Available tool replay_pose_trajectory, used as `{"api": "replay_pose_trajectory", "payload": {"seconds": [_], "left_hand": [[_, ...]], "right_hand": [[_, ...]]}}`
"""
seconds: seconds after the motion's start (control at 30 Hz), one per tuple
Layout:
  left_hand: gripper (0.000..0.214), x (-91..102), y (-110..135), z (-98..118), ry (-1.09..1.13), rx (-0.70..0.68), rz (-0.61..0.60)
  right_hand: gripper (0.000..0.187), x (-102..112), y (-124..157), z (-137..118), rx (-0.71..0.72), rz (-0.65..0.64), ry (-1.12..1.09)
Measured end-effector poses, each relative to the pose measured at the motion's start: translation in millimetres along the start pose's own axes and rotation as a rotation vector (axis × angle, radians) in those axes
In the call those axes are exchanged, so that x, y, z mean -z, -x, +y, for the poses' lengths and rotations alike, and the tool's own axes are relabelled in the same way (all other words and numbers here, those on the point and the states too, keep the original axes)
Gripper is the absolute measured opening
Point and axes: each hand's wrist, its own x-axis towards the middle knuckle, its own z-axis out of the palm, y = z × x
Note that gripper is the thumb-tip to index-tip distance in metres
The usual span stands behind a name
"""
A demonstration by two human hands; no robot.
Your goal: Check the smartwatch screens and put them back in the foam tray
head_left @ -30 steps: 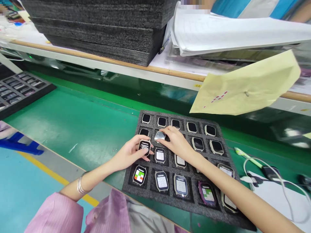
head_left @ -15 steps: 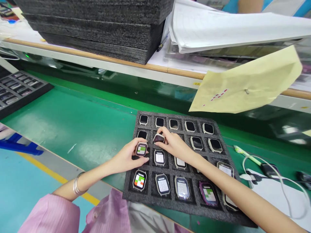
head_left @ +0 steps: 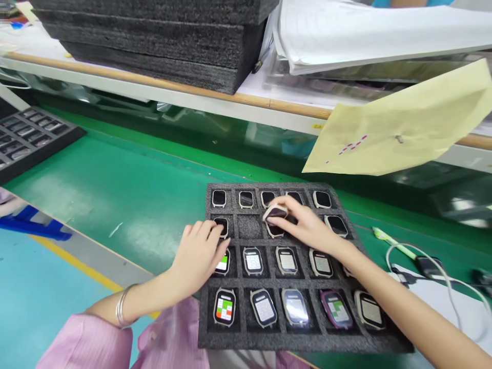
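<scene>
My right hand pinches a tilted light-cased smartwatch with a dark screen, above another dark-screened watch in the second row of a black foam tray. The compartment to the left of that one holds no watch. At the tray's left side, my left hand has its fingers apart, its fingertips at the edge of a dark watch. Partly covered by its thumb, a watch with a green and white screen lies one row nearer. Lit watches, one purple-cased, fill the nearest row.
A second tray of watches lies at the far left of the green bench. Stacked black foam and papers stand on the shelf behind. Yellow paper hangs from its edge. White cable lies at the right.
The green-screened watch has left my left hand and lies in the tray. My right hand has carried its watch out of its compartment and rightward. The tray sits slightly differently in view.
</scene>
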Motion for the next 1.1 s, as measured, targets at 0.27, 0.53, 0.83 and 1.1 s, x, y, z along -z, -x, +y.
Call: {"api": "replay_pose_trajectory", "payload": {"seconds": [0.27, 0.53, 0.83, 1.1], "left_hand": [[0.02, -16.3, -33.7, -12.8, -0.055, 0.041, -0.083], [0.025, -20.2, -31.6, -24.0, 0.126, 0.004, -0.066], [0.01, -9.2, -31.7, -11.1, 0.118, -0.026, -0.129], [0.02, -10.0, -36.5, -18.8, 0.29, -0.042, -0.16]], "right_hand": [[0.042, 69.9, -20.0, 63.4, -0.167, 0.38, -0.106], [0.04, 71.1, -1.5, 53.5, -0.344, 0.303, -0.108], [0.047, 75.8, -7.6, 60.8, -0.318, 0.384, -0.155], [0.043, 78.5, 24.5, 54.5, -0.393, 0.319, -0.13]]}}
